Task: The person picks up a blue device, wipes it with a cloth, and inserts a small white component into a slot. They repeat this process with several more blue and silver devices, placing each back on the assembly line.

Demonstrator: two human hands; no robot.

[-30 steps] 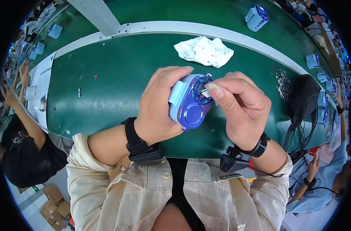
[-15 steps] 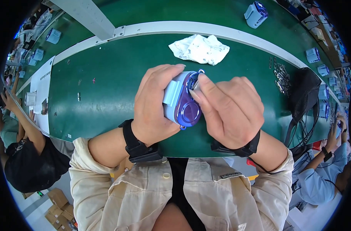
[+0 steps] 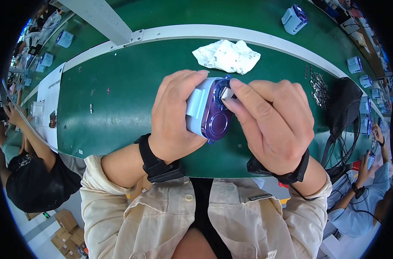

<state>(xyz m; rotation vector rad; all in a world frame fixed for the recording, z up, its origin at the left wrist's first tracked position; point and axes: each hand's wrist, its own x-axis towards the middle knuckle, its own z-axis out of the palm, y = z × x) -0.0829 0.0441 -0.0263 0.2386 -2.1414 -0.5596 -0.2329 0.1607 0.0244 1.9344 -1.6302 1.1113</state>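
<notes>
My left hand (image 3: pixel 170 118) is wrapped round a light blue boxy device (image 3: pixel 217 124) with a shiny purple face, held tilted above the green table. That face carries two round parts, and a small loop sticks out at its upper end. With thumb and forefinger, my right hand (image 3: pixel 278 123) pinches a small whitish piece (image 3: pixel 226 93) at the upper round part. Its exact kind is not clear, and my fingertips cover part of it. Beyond the device lies a crumpled white cloth (image 3: pixel 227 56) with grey spots.
Small metal clips (image 3: pixel 319 90) lie in a pile at the right, beside a black mesh bag (image 3: pixel 342 105) with cables. A white rail (image 3: pixel 196 31) crosses the far side; another blue device (image 3: pixel 294 19) stands beyond it. Co-workers sit at left and right.
My right hand has drawn back slightly to the right, and the whitish piece shows more between its fingertips. The device has turned a little in my left hand.
</notes>
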